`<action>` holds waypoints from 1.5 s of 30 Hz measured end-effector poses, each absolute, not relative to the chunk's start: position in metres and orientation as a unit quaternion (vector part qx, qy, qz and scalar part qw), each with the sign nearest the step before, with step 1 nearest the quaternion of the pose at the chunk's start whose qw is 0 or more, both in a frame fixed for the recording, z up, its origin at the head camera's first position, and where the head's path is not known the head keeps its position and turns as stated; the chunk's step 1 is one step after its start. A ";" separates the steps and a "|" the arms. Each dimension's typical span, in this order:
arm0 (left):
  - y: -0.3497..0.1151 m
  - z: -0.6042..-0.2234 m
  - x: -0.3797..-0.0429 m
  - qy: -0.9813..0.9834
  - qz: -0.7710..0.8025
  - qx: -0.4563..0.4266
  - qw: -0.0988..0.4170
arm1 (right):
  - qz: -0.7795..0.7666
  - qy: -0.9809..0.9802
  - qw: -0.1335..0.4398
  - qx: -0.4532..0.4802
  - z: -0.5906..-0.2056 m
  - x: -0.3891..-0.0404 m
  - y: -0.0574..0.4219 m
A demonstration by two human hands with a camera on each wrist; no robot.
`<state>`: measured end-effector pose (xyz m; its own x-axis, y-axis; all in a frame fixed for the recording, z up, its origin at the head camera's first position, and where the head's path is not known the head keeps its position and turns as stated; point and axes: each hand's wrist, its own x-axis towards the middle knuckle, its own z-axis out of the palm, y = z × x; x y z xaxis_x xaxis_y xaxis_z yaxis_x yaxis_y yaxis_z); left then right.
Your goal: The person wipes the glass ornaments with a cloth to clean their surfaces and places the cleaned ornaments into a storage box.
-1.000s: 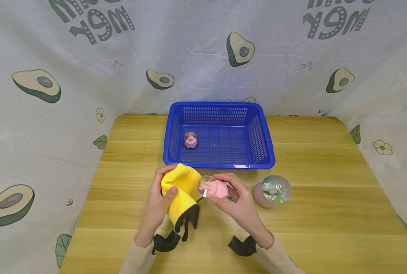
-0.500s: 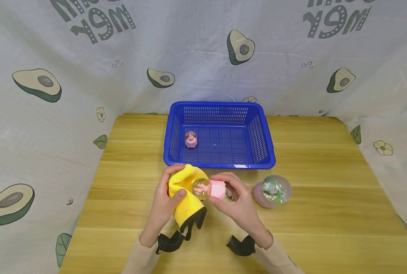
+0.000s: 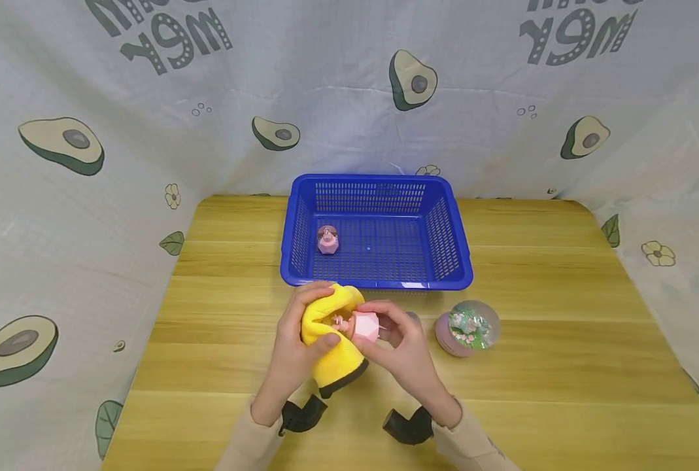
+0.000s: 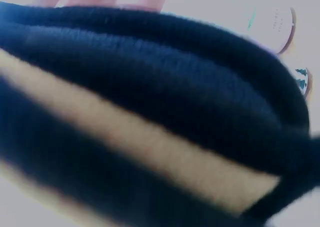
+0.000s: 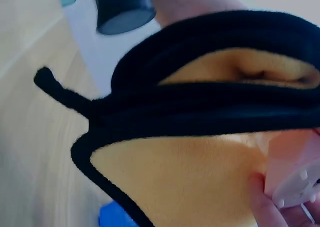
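Note:
My left hand grips a yellow cloth with dark edging, folded into a hollow. Between the thumb and fingers of my right hand is the pink faceted base of a small snow globe. Its clear dome points left into the fold, with the cloth around it and pink figures showing inside. From the right wrist view, the pale underside of the base faces outward beside the cloth. Blurred dark edging of the cloth covers most of the left wrist view.
A blue plastic basket stands behind my hands, with a small pink snow globe inside at left. A larger snow globe with a purple base leans on its side at right. Another rounded object is mostly hidden behind my right hand.
My left hand has brought the cloth to the right, up around the snow globe. The dome, earlier outside the cloth, is now inside its fold; my right hand still holds the base.

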<state>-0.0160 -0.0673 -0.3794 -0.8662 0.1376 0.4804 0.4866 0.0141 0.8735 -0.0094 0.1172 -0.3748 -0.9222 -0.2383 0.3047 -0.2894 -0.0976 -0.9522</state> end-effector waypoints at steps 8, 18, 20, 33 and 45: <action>-0.074 -0.374 -0.016 -0.709 -0.631 -0.306 0.070 | 0.761 -0.638 -0.069 0.098 -0.372 -0.011 0.121; -0.082 -0.371 -0.016 -0.730 -0.596 -0.334 0.022 | 0.761 -0.630 -0.152 0.029 -0.368 -0.019 0.124; -0.082 -0.371 -0.015 -0.738 -0.588 -0.328 0.025 | 0.764 -0.621 -0.170 0.031 -0.368 -0.020 0.126; -0.084 -0.383 -0.021 -0.748 -0.607 -0.257 0.078 | 0.770 -0.605 -0.193 0.070 -0.363 -0.020 0.128; -0.090 -0.384 -0.024 -0.722 -0.655 -0.223 0.024 | 0.672 -0.696 -0.020 0.253 -0.358 -0.017 0.128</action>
<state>-0.0241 -0.0900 -0.3841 -0.8994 0.2910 0.3261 0.3528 0.0433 0.9347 -0.0169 0.1276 -0.3577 -0.8713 -0.3795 0.3111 -0.3246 -0.0297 -0.9454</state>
